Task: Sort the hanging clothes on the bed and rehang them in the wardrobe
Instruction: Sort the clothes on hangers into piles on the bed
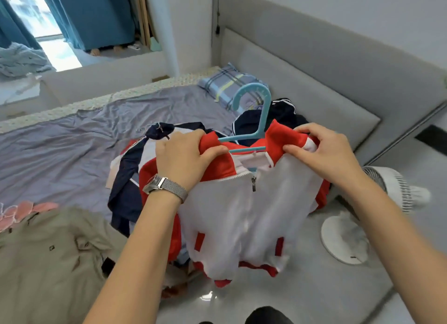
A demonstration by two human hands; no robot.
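Red and white jacket (244,210) hung zipped on a turquoise hanger (254,110), held up over the near edge of the bed (72,135). The left hand (186,156) gripped the red collar on one side; the right hand (324,149) pinched it on the other, probably to seat the shoulders squarely on the hanger before rehanging. Behind lay navy clothes (135,176). A beige coat (48,258) lay at left, a white fan (367,217) stood at right.

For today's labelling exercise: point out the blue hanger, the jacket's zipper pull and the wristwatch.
blue hanger (251,93), head view, top of hook.
zipper pull (253,184), head view, metal tab.
wristwatch (167,187), head view, mesh band.
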